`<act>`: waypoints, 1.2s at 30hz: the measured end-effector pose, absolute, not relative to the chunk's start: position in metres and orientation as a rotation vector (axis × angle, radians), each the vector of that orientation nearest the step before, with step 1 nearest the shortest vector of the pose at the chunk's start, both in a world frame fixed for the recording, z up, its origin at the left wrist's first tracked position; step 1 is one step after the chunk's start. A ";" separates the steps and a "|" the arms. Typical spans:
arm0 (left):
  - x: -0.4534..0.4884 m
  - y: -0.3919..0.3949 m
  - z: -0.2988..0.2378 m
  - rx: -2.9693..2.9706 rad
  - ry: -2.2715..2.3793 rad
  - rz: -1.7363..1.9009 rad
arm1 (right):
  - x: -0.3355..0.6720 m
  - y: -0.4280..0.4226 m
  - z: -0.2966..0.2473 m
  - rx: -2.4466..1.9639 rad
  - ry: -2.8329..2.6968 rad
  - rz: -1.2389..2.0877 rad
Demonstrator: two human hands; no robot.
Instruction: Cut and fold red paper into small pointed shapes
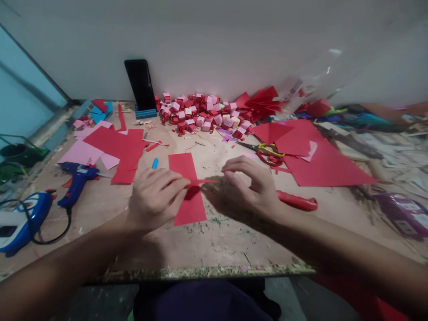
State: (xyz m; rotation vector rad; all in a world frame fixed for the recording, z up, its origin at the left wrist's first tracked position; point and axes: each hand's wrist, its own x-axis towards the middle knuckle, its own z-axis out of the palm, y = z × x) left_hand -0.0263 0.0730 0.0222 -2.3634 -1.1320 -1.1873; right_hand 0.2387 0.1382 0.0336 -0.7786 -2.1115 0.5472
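Observation:
My left hand (154, 196) and my right hand (251, 186) hover just above the wooden table (217, 240), each pinching one end of a thin red paper strip (204, 181) stretched between them. Under the strip lies a red paper rectangle (187, 187), partly covered by my left fingers. A small blue pen cap (154, 163) lies just beyond my left hand. Right of my right hand a red-handled cutter (297, 201) lies on the table.
A pile of small red and pink paper cubes (203, 115) sits at the back by a propped black phone (141, 85). Scissors (264, 149) and red sheets (317, 160) lie to the right, red and pink sheets (110, 149) and a blue glue gun (78, 178) to the left.

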 end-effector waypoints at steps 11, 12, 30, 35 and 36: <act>-0.018 0.076 0.006 -2.471 -1.176 -1.140 | 0.197 0.132 0.021 -0.890 -1.549 1.814; -0.017 0.075 0.004 -2.488 -1.175 -1.162 | 0.194 0.133 0.021 -0.888 -1.519 1.837; -0.023 0.095 0.001 -2.227 -2.414 -2.109 | 0.182 0.145 0.011 -0.957 -1.491 1.554; -0.015 0.091 0.005 -1.943 -2.487 -2.689 | 0.188 0.153 0.010 -0.760 -1.243 1.999; -0.014 0.091 0.004 -1.886 -2.485 -2.758 | 0.189 0.155 0.011 -0.737 -1.238 2.052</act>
